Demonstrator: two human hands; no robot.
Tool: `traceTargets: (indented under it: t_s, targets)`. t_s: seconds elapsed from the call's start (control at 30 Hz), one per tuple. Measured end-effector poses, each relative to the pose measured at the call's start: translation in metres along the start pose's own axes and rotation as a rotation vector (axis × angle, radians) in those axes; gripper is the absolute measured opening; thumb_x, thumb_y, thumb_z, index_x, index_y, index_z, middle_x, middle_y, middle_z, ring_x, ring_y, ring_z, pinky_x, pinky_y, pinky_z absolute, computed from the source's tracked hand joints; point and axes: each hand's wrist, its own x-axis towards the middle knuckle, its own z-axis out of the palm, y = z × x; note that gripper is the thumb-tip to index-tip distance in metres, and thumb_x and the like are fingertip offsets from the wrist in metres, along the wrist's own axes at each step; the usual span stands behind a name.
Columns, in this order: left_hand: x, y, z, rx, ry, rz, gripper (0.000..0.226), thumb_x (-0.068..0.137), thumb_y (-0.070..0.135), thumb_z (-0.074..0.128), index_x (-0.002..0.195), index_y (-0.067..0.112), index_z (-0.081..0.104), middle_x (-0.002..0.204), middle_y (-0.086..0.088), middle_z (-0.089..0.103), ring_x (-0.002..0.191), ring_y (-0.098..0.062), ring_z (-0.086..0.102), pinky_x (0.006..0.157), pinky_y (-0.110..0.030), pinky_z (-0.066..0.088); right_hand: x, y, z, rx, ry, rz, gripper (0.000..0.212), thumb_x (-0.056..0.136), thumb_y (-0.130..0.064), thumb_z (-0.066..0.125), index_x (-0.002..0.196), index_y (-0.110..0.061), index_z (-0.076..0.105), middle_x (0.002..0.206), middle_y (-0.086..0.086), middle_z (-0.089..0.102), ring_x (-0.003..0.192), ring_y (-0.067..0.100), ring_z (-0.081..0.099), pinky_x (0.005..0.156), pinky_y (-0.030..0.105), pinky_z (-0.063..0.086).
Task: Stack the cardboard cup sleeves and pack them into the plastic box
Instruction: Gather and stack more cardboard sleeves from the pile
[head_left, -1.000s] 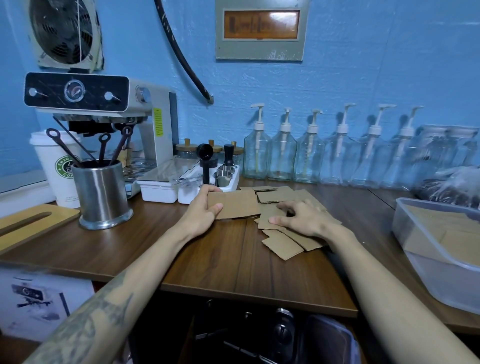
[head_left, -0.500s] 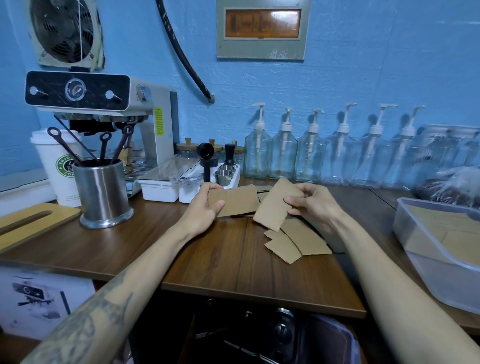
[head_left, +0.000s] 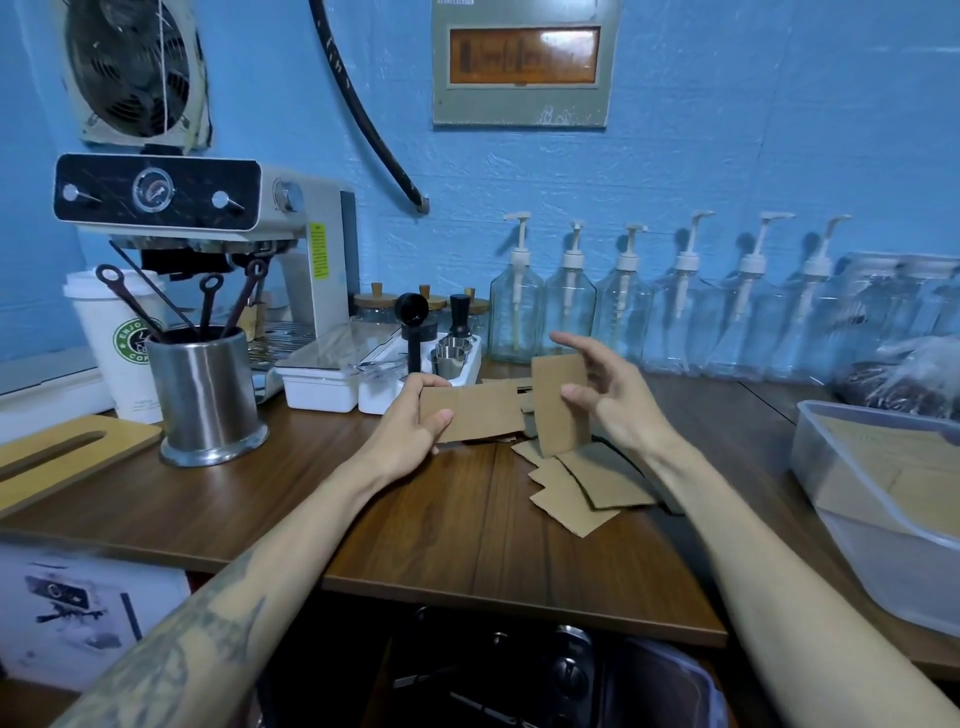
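My left hand (head_left: 410, 431) grips a flat stack of brown cardboard cup sleeves (head_left: 483, 413) by its left end, held just above the wooden counter. My right hand (head_left: 610, 397) holds a single sleeve (head_left: 558, 410) upright by its right edge, close to the stack's right end. Several loose sleeves (head_left: 587, 486) lie scattered on the counter below my right hand. The clear plastic box (head_left: 852, 483) stands at the right edge of the counter, with flat cardboard sleeves inside it.
A steel utensil cup (head_left: 205, 400) and a paper coffee cup (head_left: 117, 343) stand at the left by the espresso machine (head_left: 208, 218). White trays (head_left: 337, 379) and a row of pump bottles (head_left: 623, 306) line the back wall. A wooden board (head_left: 57, 457) lies far left.
My right hand picked one sleeve off the loose pile, lifted it and turned it upright beside the stack. My left hand raised its stack slightly and kept its grip.
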Motion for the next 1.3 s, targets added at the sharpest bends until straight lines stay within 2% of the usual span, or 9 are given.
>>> traceTargets:
  t_s: [0.1, 0.23, 0.3, 0.5, 0.63, 0.7, 0.9, 1.07, 1.3]
  targets:
    - [0.000, -0.001, 0.000, 0.010, -0.003, 0.011, 0.025, 0.100, 0.013, 0.053, 0.122, 0.019, 0.044, 0.104, 0.000, 0.053, 0.080, -0.018, 0.056, 0.070, -0.038, 0.058, -0.001, 0.007, 0.020, -0.151, -0.116, -0.014, 0.068, 0.088, 0.002, 0.066, 0.145, -0.029, 0.044, 0.133, -0.009, 0.054, 0.114, 0.002, 0.054, 0.092, 0.017, 0.047]
    - [-0.002, 0.001, -0.002, 0.009, -0.014, 0.026, 0.025, 0.100, 0.014, 0.052, 0.122, 0.020, 0.044, 0.103, 0.003, 0.054, 0.073, -0.019, 0.056, 0.073, -0.044, 0.058, -0.002, 0.019, 0.029, -0.406, -0.168, -0.049, 0.045, 0.090, -0.002, 0.065, 0.130, -0.021, 0.060, 0.115, -0.011, 0.065, 0.099, 0.005, 0.058, 0.094, 0.031, 0.046]
    - [-0.001, 0.001, -0.003, 0.004, -0.032, 0.020, 0.022, 0.102, 0.016, 0.049, 0.123, 0.022, 0.044, 0.105, 0.003, 0.057, 0.068, -0.018, 0.057, 0.076, -0.044, 0.057, -0.002, 0.022, 0.030, -0.516, -0.202, -0.077, 0.041, 0.094, -0.002, 0.059, 0.131, -0.018, 0.061, 0.119, -0.005, 0.063, 0.109, 0.011, 0.054, 0.100, 0.028, 0.039]
    - [-0.005, 0.009, -0.001, -0.085, -0.067, -0.023, 0.025, 0.107, 0.029, 0.034, 0.127, 0.022, 0.048, 0.102, -0.004, 0.061, 0.069, -0.018, 0.059, 0.068, -0.031, 0.055, 0.001, 0.027, 0.036, -0.618, -0.210, -0.146, 0.049, 0.096, -0.003, 0.056, 0.140, -0.025, 0.054, 0.104, 0.005, 0.046, 0.099, 0.014, 0.044, 0.085, 0.019, 0.031]
    - [-0.005, 0.005, 0.001, -0.100, -0.122, -0.010, 0.026, 0.097, 0.040, 0.055, 0.121, 0.033, 0.048, 0.101, 0.000, 0.063, 0.078, -0.016, 0.062, 0.076, -0.034, 0.055, 0.002, 0.027, 0.041, -0.640, -0.157, -0.225, 0.053, 0.090, -0.008, 0.065, 0.139, -0.025, 0.052, 0.106, -0.001, 0.044, 0.099, 0.008, 0.041, 0.084, 0.015, 0.028]
    - [-0.006, 0.004, 0.002, -0.046, -0.145, 0.032, 0.038, 0.092, 0.026, 0.067, 0.123, 0.030, 0.046, 0.106, 0.006, 0.061, 0.091, -0.009, 0.062, 0.079, -0.024, 0.052, 0.002, 0.026, 0.045, -0.605, -0.127, -0.240, 0.055, 0.088, -0.012, 0.069, 0.137, -0.025, 0.049, 0.110, -0.003, 0.044, 0.101, 0.005, 0.042, 0.087, 0.015, 0.029]
    - [-0.006, 0.006, 0.001, -0.021, -0.138, 0.063, 0.034, 0.095, 0.009, 0.061, 0.122, 0.022, 0.045, 0.105, 0.006, 0.058, 0.094, -0.007, 0.059, 0.081, -0.016, 0.051, 0.002, 0.029, 0.044, -0.643, -0.091, -0.196, 0.064, 0.088, -0.029, 0.070, 0.145, -0.025, 0.041, 0.124, -0.001, 0.040, 0.120, 0.016, 0.041, 0.104, 0.031, 0.037]
    - [-0.008, 0.004, -0.001, -0.013, -0.161, 0.078, 0.050, 0.095, 0.014, 0.062, 0.134, 0.035, 0.038, 0.111, 0.004, 0.058, 0.089, 0.001, 0.063, 0.079, -0.019, 0.052, 0.001, 0.035, 0.044, -0.813, -0.261, -0.093, 0.064, 0.101, -0.034, 0.049, 0.157, -0.029, 0.018, 0.136, 0.008, 0.048, 0.130, 0.028, 0.039, 0.110, 0.045, 0.033]
    - [-0.007, 0.002, 0.003, 0.009, -0.219, 0.042, 0.043, 0.096, 0.010, 0.060, 0.134, 0.020, 0.043, 0.112, 0.005, 0.057, 0.088, 0.012, 0.057, 0.076, -0.006, 0.043, 0.004, 0.033, 0.044, -0.744, -0.164, -0.159, 0.053, 0.097, -0.026, 0.059, 0.148, -0.022, 0.043, 0.114, 0.006, 0.059, 0.112, 0.029, 0.054, 0.096, 0.039, 0.043]
